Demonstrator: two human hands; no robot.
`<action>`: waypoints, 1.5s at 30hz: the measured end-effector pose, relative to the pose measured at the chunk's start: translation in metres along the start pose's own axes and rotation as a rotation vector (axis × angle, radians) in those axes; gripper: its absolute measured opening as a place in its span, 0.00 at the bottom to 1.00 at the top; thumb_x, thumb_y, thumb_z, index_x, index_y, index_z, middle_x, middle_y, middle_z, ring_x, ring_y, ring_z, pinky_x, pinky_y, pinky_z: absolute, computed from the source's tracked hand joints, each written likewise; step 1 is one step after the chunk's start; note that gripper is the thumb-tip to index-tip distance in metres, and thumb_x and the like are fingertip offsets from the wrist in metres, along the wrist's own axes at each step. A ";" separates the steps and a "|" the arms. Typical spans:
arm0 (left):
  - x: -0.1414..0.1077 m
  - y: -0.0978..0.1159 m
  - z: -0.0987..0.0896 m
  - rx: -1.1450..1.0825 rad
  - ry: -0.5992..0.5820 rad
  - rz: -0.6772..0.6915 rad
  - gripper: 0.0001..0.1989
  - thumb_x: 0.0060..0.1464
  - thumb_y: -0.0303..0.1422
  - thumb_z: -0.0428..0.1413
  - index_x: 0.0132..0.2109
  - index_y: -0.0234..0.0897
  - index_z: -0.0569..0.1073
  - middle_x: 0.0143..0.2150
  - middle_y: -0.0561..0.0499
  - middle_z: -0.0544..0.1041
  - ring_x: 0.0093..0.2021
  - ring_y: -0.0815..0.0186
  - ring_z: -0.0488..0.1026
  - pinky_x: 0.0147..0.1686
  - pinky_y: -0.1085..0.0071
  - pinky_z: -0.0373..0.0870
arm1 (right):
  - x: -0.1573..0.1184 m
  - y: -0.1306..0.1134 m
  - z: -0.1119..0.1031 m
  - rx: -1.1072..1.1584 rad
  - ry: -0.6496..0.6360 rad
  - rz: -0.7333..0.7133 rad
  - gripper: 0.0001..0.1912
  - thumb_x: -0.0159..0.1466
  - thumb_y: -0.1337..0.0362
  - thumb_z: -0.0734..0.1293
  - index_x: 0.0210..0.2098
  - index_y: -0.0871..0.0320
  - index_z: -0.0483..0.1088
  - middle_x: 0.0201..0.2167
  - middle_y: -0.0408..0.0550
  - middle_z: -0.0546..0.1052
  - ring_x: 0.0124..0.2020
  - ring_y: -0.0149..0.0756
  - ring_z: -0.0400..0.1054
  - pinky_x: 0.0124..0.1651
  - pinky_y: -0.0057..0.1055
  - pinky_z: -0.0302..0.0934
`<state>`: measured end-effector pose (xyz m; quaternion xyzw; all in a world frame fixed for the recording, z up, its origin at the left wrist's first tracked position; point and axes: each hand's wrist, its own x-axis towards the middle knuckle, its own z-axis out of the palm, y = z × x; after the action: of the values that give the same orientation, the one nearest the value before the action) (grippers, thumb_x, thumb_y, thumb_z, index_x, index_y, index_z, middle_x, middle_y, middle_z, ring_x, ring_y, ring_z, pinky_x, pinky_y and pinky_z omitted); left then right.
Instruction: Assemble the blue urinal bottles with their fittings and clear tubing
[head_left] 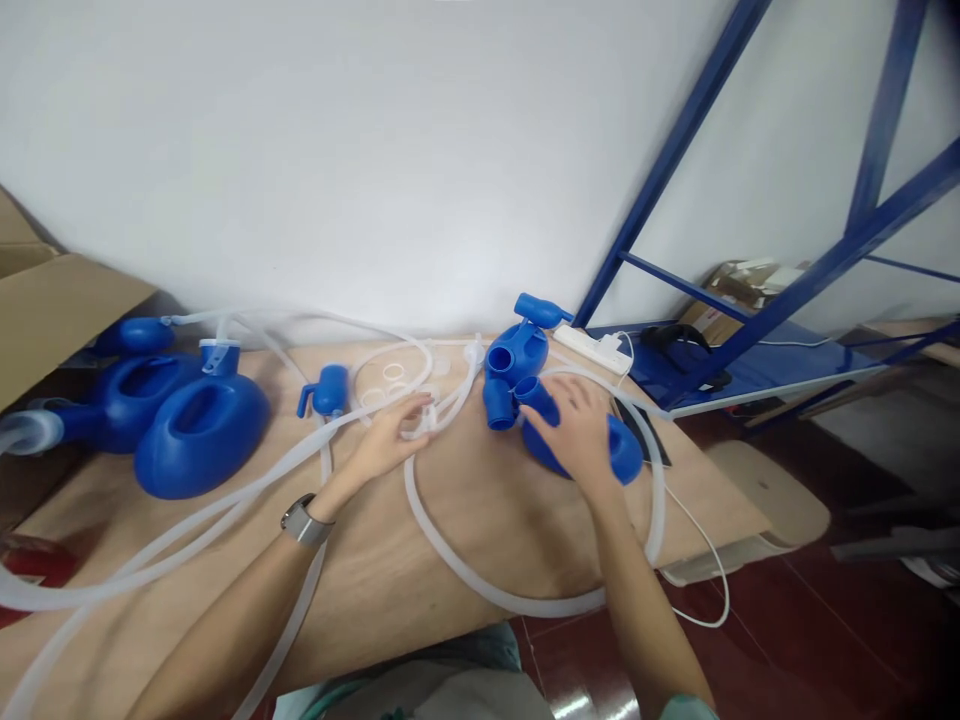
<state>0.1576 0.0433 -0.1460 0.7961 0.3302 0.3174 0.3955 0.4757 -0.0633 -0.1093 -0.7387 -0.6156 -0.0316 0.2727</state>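
My left hand [390, 437], a watch on its wrist, curves its thumb and fingers round a clear plastic fitting [430, 412] low over the table. Its exact shape is hard to make out. My right hand [576, 428] is open, fingers spread, over a blue plastic urinal bottle [625, 452] lying on the table. The bottle's open neck [531, 390] points up beside my thumb. Just behind it are another blue bottle [525, 350] and a small blue spouted piece [541, 310]. A translucent hose [480, 585] loops between my arms.
More blue bottles [202, 440] lie at the left, by a cardboard box [67, 300]. A small blue handled piece [330, 390] and clear rings [393, 372] are on the wooden table [480, 500]. A power strip [592, 348] sits near the blue rack [675, 150]; a stool [765, 490] stands right.
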 end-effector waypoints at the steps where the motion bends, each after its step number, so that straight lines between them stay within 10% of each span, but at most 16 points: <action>1: -0.001 0.000 0.001 -0.005 -0.026 0.002 0.26 0.61 0.41 0.62 0.63 0.35 0.75 0.65 0.39 0.75 0.58 0.57 0.78 0.58 0.59 0.78 | -0.005 0.020 -0.003 -0.140 0.030 0.050 0.37 0.72 0.38 0.63 0.64 0.62 0.74 0.66 0.63 0.69 0.70 0.62 0.57 0.72 0.61 0.49; 5: -0.010 0.001 0.001 -0.008 -0.120 -0.048 0.27 0.63 0.46 0.61 0.63 0.34 0.77 0.64 0.38 0.75 0.57 0.57 0.78 0.56 0.59 0.78 | -0.025 0.049 -0.002 -0.252 -0.097 0.001 0.35 0.72 0.36 0.62 0.60 0.59 0.77 0.55 0.61 0.76 0.58 0.53 0.66 0.64 0.50 0.55; 10: -0.024 0.020 0.001 0.009 -0.177 -0.064 0.30 0.66 0.48 0.61 0.69 0.39 0.72 0.63 0.42 0.78 0.54 0.58 0.80 0.48 0.65 0.79 | -0.050 -0.011 -0.003 -0.109 -0.235 -0.208 0.29 0.72 0.37 0.65 0.57 0.52 0.78 0.51 0.51 0.78 0.52 0.43 0.71 0.57 0.40 0.55; 14: -0.027 0.039 -0.004 0.108 -0.178 0.155 0.27 0.68 0.46 0.60 0.68 0.41 0.73 0.65 0.46 0.77 0.61 0.60 0.77 0.62 0.65 0.74 | -0.058 -0.043 0.003 -0.064 -0.247 -0.310 0.33 0.68 0.34 0.67 0.58 0.52 0.78 0.49 0.50 0.79 0.49 0.43 0.73 0.54 0.39 0.57; 22: -0.019 0.051 -0.020 0.219 -0.262 0.154 0.28 0.68 0.50 0.58 0.65 0.36 0.77 0.56 0.47 0.82 0.46 0.63 0.83 0.48 0.69 0.79 | -0.033 -0.031 -0.004 0.064 -0.488 -0.436 0.42 0.60 0.31 0.73 0.64 0.50 0.76 0.55 0.51 0.77 0.50 0.41 0.76 0.53 0.37 0.68; 27: -0.023 0.057 -0.022 0.305 -0.199 0.284 0.29 0.67 0.51 0.58 0.63 0.33 0.78 0.58 0.45 0.81 0.53 0.58 0.82 0.55 0.66 0.79 | -0.019 -0.037 -0.010 0.035 -0.669 -0.379 0.46 0.55 0.31 0.75 0.66 0.47 0.74 0.56 0.50 0.76 0.48 0.43 0.77 0.50 0.37 0.69; 45: -0.027 0.059 -0.019 0.231 -0.270 0.378 0.25 0.72 0.40 0.55 0.70 0.35 0.72 0.67 0.39 0.73 0.63 0.55 0.77 0.62 0.61 0.76 | -0.017 -0.037 -0.006 0.071 -0.665 -0.384 0.48 0.54 0.32 0.77 0.67 0.49 0.74 0.53 0.51 0.79 0.52 0.45 0.76 0.54 0.36 0.69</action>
<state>0.1432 0.0025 -0.0942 0.9187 0.1535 0.2366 0.2763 0.4388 -0.0781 -0.0968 -0.5701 -0.7982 0.1808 0.0726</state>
